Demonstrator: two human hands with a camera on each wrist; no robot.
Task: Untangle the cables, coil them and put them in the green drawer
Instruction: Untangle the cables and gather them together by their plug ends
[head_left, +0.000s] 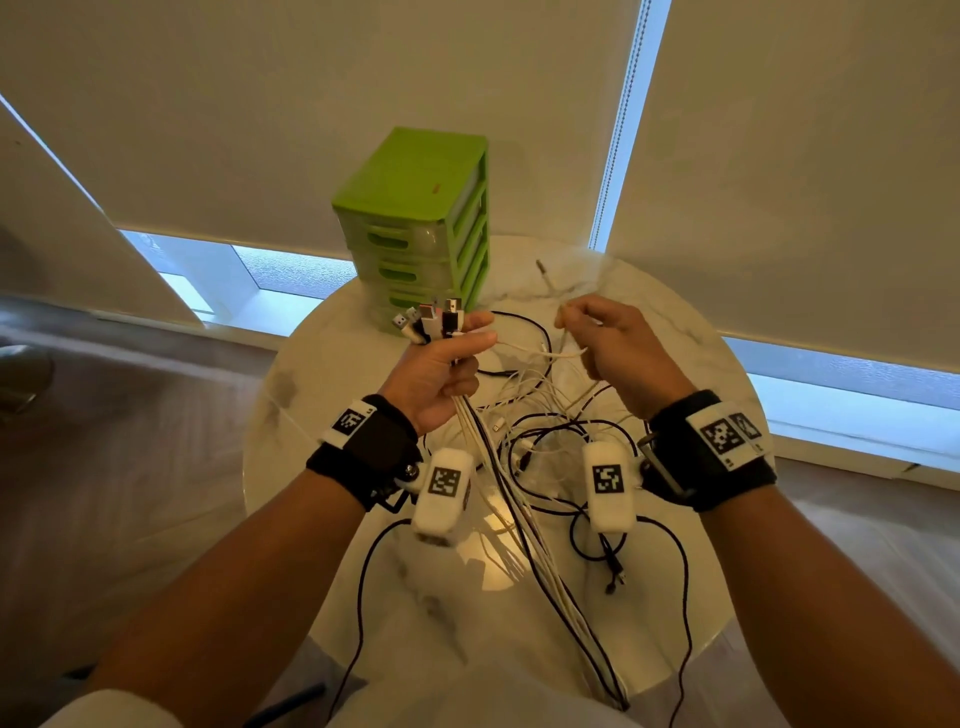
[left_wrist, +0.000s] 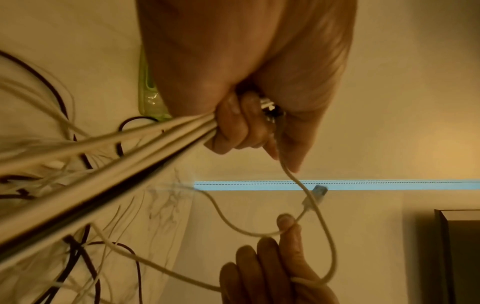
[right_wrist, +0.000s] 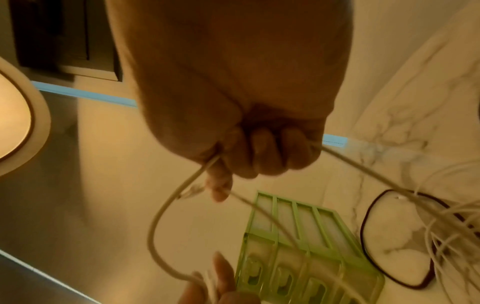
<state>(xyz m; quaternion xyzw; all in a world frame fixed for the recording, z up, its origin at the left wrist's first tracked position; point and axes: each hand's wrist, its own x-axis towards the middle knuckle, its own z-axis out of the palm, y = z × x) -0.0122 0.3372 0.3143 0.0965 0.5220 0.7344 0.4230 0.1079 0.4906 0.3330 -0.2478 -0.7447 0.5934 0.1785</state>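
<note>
My left hand (head_left: 447, 364) grips a bundle of white and black cables (head_left: 493, 457) (left_wrist: 109, 164), their USB plugs (head_left: 431, 319) sticking up above the fist. My right hand (head_left: 608, 343) (right_wrist: 246, 156) pinches a thin white cable (head_left: 540, 353) (right_wrist: 161, 222) that runs across to the left hand (left_wrist: 249, 123). In the left wrist view the right hand (left_wrist: 275, 263) holds that cable (left_wrist: 322, 226) near its small plug (left_wrist: 315, 195). A tangle of cables (head_left: 550, 452) lies on the round marble table (head_left: 322, 415). The green drawer unit (head_left: 415, 223) (right_wrist: 306, 253) stands behind my left hand, its drawers closed.
One loose white cable end (head_left: 545, 273) lies at the table's far side, right of the drawer unit. A black cable (head_left: 680, 587) hangs over the near table edge. Roller blinds (head_left: 779, 156) cover the windows behind. The floor (head_left: 130, 441) is to the left.
</note>
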